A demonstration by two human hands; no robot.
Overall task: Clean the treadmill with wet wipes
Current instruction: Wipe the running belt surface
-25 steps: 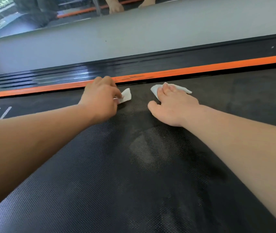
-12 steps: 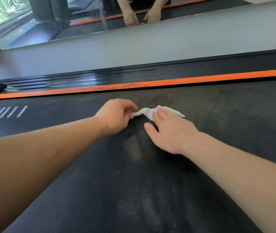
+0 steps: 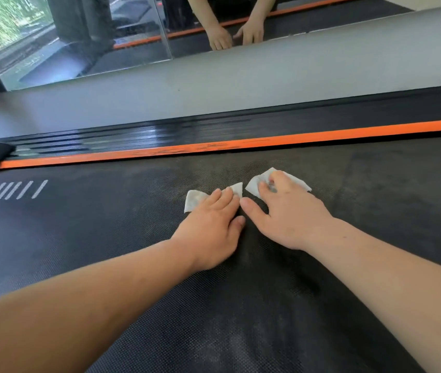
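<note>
The black textured treadmill belt (image 3: 106, 238) fills the lower view. My left hand (image 3: 211, 224) lies flat on it, its straight fingers pressing a white wet wipe (image 3: 194, 199) against the belt. Right beside it, my right hand (image 3: 286, 214) presses a second white wipe (image 3: 254, 185) down with its fingers spread over it. The two thumbs nearly touch. Both wipes stick out from under the fingertips.
An orange strip (image 3: 241, 145) and a black ribbed side rail (image 3: 160, 133) run along the belt's far edge. Beyond lies grey floor (image 3: 241, 84) and a wall mirror (image 3: 187, 22) reflecting my hands. White stripes (image 3: 9, 190) mark the belt at left.
Both hands slid back toward me, away from the orange strip. My left hand went from curled fingers pinching its wipe to lying flat on it.
</note>
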